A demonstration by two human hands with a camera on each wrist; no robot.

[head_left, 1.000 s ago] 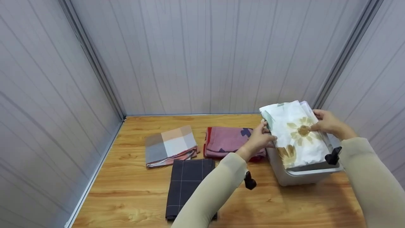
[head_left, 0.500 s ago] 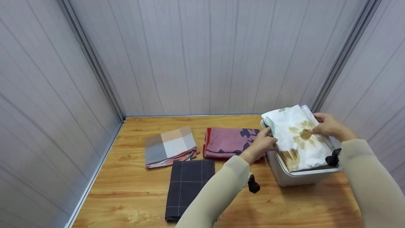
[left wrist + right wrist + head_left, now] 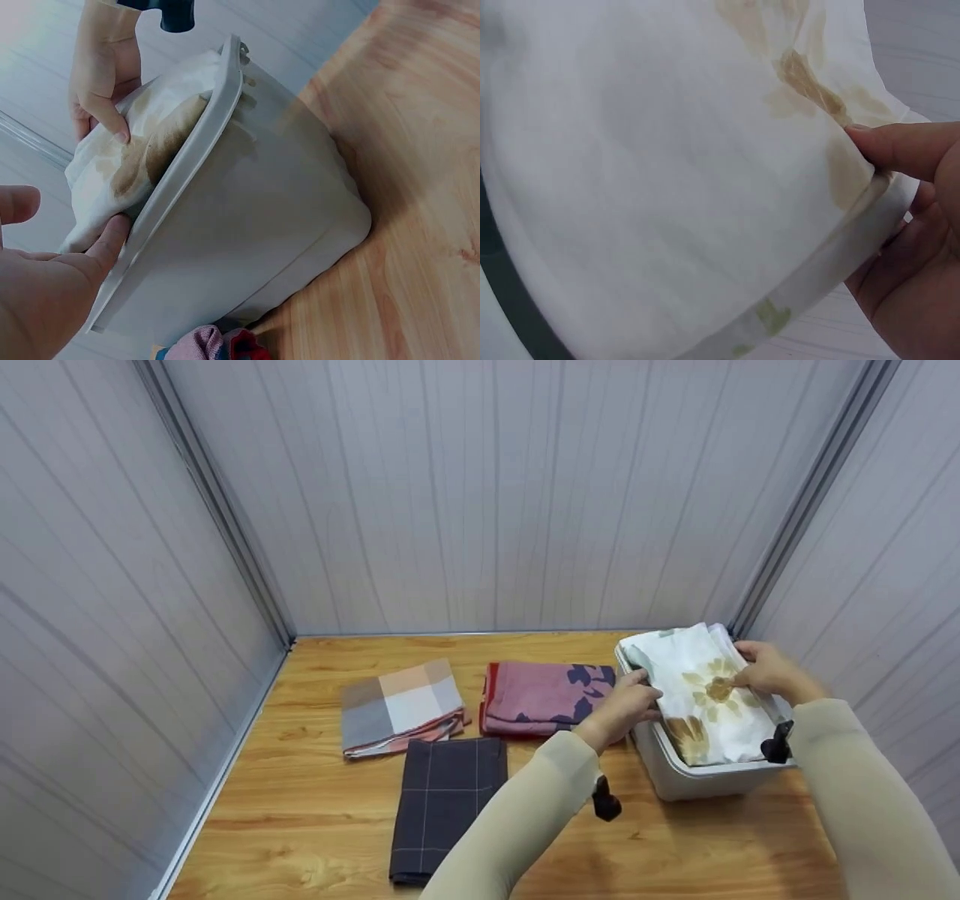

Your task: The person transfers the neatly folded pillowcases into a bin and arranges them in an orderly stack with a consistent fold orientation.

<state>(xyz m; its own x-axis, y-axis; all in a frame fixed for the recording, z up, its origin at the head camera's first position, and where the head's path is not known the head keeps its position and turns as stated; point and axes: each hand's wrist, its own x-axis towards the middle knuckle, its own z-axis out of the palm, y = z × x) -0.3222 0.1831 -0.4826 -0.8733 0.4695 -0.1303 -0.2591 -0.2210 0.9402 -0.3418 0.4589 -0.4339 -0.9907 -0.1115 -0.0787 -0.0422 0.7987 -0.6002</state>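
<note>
A folded white cloth [image 3: 686,660] with a brown and tan flower print lies in the mouth of a light grey plastic bin [image 3: 694,784] at the right. My right hand [image 3: 776,673] pinches the cloth's right edge, thumb on top and the other fingers beneath, as the right wrist view shows. At the bin's left rim, my left hand [image 3: 624,709] touches the opposite edge of the cloth. In the left wrist view, a fingertip of that hand [image 3: 56,289] is against the cloth while its thumb stands apart. The bin's inside is hidden under the cloth.
A folded pink and red cloth [image 3: 540,697] with dark patches lies left of the bin. Further left are a folded checked cloth [image 3: 405,705] and a dark cloth with thin white lines [image 3: 450,795]. Panel walls [image 3: 480,495] enclose the wooden table [image 3: 300,810].
The white floral cloth has sunk lower into the bin, with both hands moving down along with it. My left hand has loosened from its edge. The other cloths stay put.
</note>
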